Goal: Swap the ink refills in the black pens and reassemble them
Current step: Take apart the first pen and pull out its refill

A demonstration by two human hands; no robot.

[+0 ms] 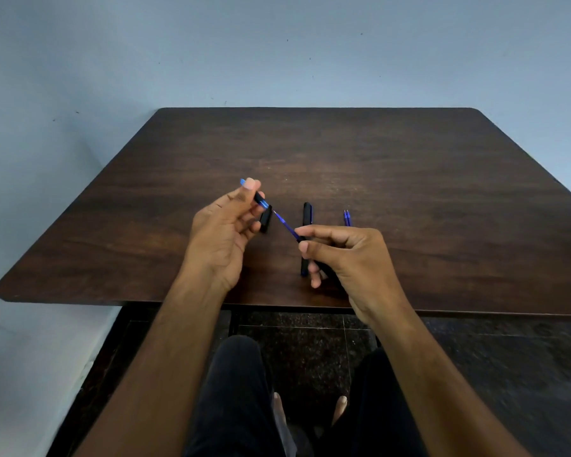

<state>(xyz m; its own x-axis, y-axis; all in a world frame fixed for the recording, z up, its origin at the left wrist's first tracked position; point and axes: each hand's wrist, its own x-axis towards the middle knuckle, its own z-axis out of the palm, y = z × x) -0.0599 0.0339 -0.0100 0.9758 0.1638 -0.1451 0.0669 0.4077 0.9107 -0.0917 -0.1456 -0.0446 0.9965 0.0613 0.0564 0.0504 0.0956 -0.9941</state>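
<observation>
1. Head view: the left hand (223,232) pinches a black pen barrel (260,200) with a blue end, held above the desk (409,179).
2. The right hand (346,255) pinches a blue refill (285,225) between thumb and forefinger.
3. A black cap (266,220), a black pen (306,222) and two spare refills (347,218) lie on the desk.

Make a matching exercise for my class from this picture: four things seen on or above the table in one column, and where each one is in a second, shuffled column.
Things
1. blue refill
2. pen barrel
3. black pen
4. spare refills

Places
A. lying alone at far right
B. held in left hand
C. pinched by right hand
D. lying on table, partly behind right hand

Pairs: 1-C, 2-B, 3-D, 4-A
</observation>
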